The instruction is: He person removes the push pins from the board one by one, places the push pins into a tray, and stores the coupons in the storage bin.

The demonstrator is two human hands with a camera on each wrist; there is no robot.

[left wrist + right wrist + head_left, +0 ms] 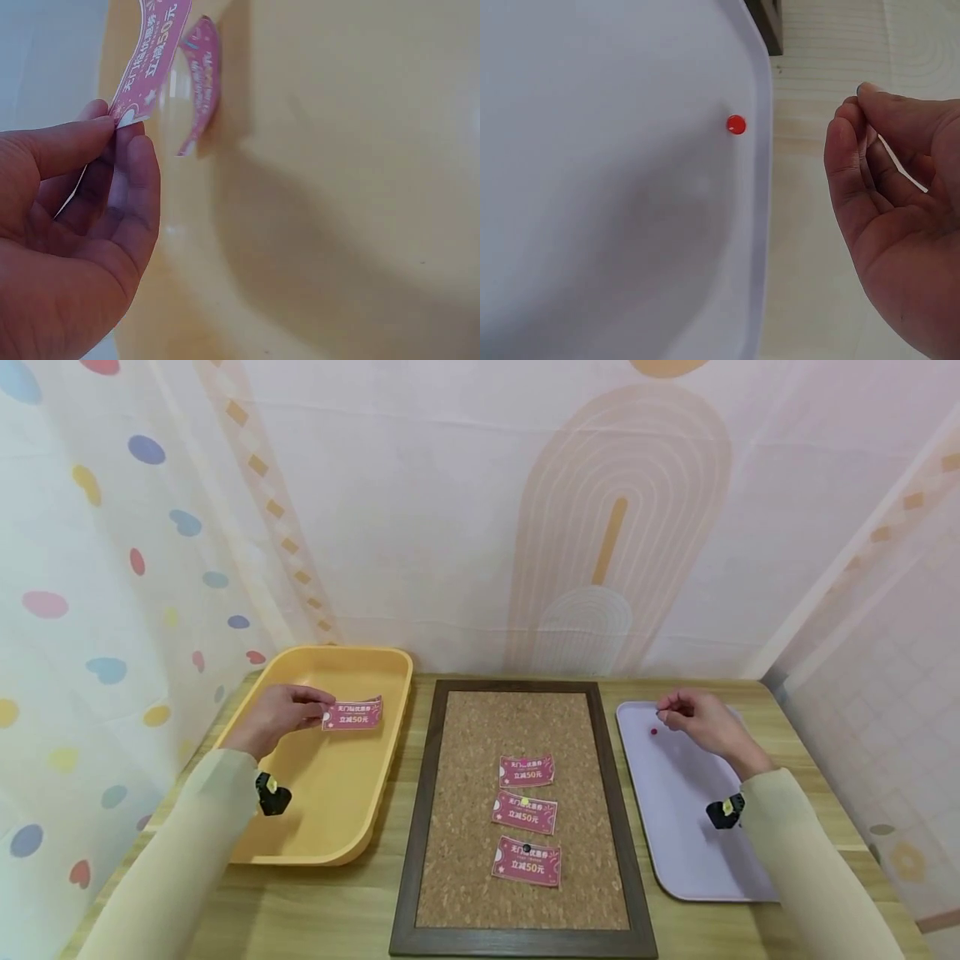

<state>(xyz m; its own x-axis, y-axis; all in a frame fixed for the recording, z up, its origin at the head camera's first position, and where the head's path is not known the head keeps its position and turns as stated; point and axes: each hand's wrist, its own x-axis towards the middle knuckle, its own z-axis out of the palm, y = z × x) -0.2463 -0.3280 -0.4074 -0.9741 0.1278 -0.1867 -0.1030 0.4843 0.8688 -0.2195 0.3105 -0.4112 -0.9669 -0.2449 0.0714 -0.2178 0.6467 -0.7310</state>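
My left hand (281, 714) pinches a pink paper coupon (352, 715) by its end, above the yellow tray (300, 852). In the left wrist view a second coupon (204, 82) leans, curved, by the tray's wall. My right hand (701, 720) is over the lilac tray (675, 827), thumb and fingertips together on a small dark push pin (860, 89), mostly hidden by the fingers. Near it in that tray lies a red push pin (736, 124). Between the trays, the framed cork board (465, 827) bears a column of three coupons (525, 867), each under a push pin.
The board's dark wooden frame (414, 827) lies flat on the wood-grain table (360, 910), between both trays. A patterned curtain (420, 527) hangs behind the table and along its sides.
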